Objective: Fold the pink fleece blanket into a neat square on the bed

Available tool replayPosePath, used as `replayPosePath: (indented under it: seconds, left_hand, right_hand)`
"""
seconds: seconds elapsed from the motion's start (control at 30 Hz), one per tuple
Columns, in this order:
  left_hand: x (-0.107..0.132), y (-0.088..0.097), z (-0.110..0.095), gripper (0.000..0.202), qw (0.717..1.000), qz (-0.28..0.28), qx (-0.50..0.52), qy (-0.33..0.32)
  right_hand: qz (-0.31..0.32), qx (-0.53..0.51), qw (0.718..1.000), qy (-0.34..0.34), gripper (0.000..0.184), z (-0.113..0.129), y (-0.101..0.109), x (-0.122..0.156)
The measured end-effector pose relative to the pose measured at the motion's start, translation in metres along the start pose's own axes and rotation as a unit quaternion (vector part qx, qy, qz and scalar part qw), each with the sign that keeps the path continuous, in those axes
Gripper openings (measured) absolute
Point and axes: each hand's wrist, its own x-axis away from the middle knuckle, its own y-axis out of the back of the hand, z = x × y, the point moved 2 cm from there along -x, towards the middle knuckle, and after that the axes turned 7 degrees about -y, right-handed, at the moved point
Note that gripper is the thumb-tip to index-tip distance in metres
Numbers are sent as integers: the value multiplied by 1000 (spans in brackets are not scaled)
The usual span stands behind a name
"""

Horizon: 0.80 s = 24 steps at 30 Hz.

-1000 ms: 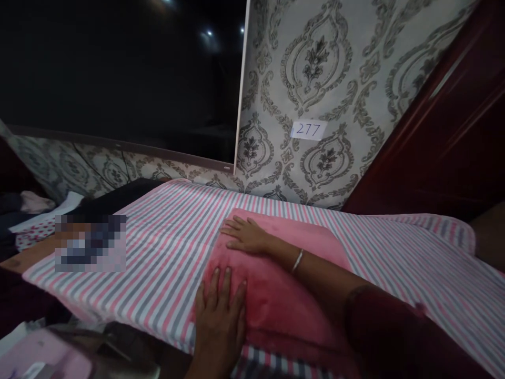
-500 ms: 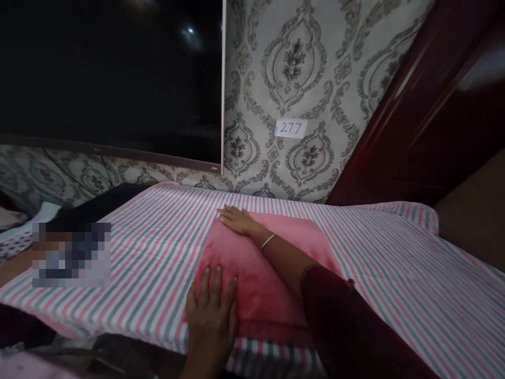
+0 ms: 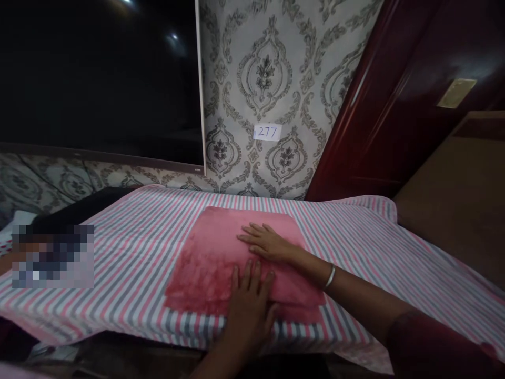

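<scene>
A folded pink plush cloth point(image 3: 209, 258) lies flat on a table covered with a pink, grey and white striped sheet point(image 3: 130, 247). My left hand point(image 3: 249, 300) rests palm down on the cloth's near edge, fingers stretched forward. My right hand point(image 3: 267, 243), a silver bangle on its wrist, lies flat on the middle of the cloth just beyond the left hand, fingers spread toward the left. Neither hand grips anything.
A patterned grey wallpaper wall with a paper label "277" point(image 3: 268, 132) stands behind the table. A dark screen point(image 3: 98, 79) fills the upper left. A dark red wooden door point(image 3: 414, 95) is at the right. Dark clothes point(image 3: 79, 208) lie at the table's left end.
Both hands have slid rightward across the pink cloth, from its left edge toward its middle. The cloth now lies flatter and more spread out. The camera view shifted right.
</scene>
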Motion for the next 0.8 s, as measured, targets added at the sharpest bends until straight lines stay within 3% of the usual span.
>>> replayPosePath:
  seconds: [0.1,0.27,0.5,0.67,0.8]
  left_hand:
    - [2,-8,-7,63,999,23,-29,-3]
    - [14,-14,-3,66,998,57,-28,-12]
    - [18,-25,-3,65,1000,22,-9,-6]
    - [14,-21,-4,59,1000,21,6,11]
    - [14,-22,-2,55,999,-4,29,14]
  right_hand:
    - [0,24,1000,10,60,-8,-5,-12]
    - [6,22,999,-35,64,-41,-2,-51]
    - [31,-59,990,-125,68,-90,2,-87]
    - [3,-61,988,-140,67,-94,-3,-89]
    - [-34,-34,989,-142,67,-86,7,-79]
